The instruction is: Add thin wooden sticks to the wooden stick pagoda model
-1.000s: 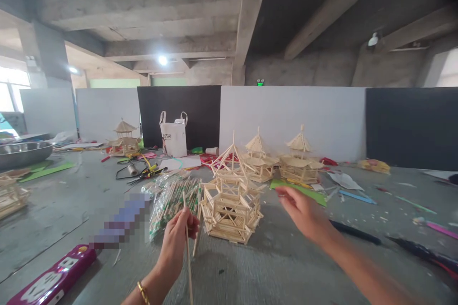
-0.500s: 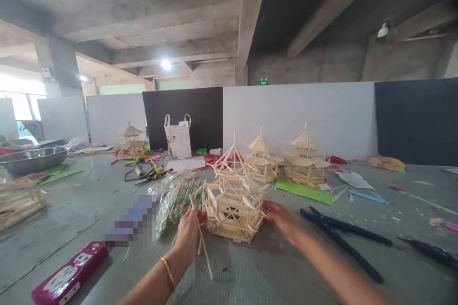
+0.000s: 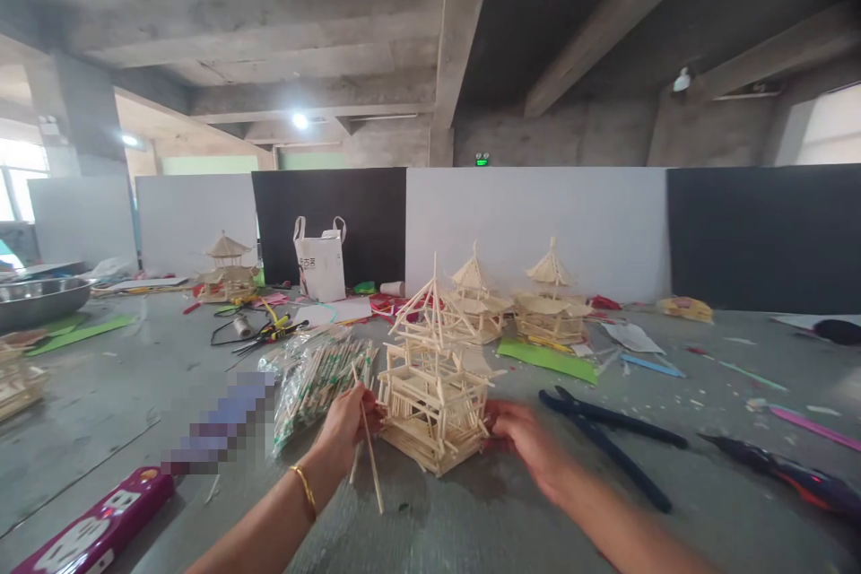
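Hands on both sides of the stick pagoda model [image 3: 434,404], which sits on the grey table [image 3: 471,520] approx. centre, just in front of the person. Left hand [image 3: 346,426] is curled shut round a couple of loose wooden sticks [image 3: 369,466], pinched btwn thumb & fingers, sticks angling down toward the table; knuckles touch the model's left wall. Gold bangle [image 3: 304,491] on that wrist. Right hand [image 3: 521,435] is half open, fingers bent, tips pressed against the model's right lower edge; holds nothing else. Model looks tilted a bit, its base lifted on one side, can't tell exactly.

Bag of sticks [image 3: 316,377] lies just left of the model, behind the left hand. Dark blue pliers [image 3: 609,439] lie near the right hand, apart from it. Two finished pagodas [image 3: 515,305] stand further back by the white partition. Purple power strip [image 3: 94,534] at the near left edge.
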Tool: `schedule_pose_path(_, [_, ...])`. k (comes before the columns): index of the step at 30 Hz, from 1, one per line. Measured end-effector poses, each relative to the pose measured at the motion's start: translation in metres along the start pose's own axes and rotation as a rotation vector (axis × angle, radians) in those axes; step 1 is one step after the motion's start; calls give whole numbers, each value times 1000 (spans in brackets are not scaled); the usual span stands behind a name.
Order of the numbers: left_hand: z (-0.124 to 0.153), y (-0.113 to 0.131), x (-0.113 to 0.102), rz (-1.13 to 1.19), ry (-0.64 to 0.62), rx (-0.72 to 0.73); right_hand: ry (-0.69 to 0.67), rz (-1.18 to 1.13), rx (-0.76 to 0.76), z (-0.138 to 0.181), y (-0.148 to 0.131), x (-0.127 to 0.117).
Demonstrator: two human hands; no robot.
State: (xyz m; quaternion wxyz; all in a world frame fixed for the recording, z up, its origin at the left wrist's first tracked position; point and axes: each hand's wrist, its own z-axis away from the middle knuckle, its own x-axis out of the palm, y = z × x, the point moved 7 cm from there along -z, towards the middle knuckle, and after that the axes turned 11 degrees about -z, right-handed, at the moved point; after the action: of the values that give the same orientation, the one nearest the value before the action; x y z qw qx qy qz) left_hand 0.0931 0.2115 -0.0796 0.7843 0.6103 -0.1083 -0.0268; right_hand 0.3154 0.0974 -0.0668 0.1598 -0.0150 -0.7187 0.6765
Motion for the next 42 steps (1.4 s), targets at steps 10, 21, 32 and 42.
schedule_pose_path(10, [-21,17,1,-99,-24,5,-5,-87,-49,29,-11,34])
schedule_pose_path(21, [-25,15,-3,-59,16,37,73,-30,-1,54,4,36])
schedule_pose_path(32, [29,11,-30,-32,-39,-121,273,91,-92,-3,12,-34])
schedule_pose_path(42, [52,-18,-8,-109,-159,-266,14,9,-54,3,-1,-11])
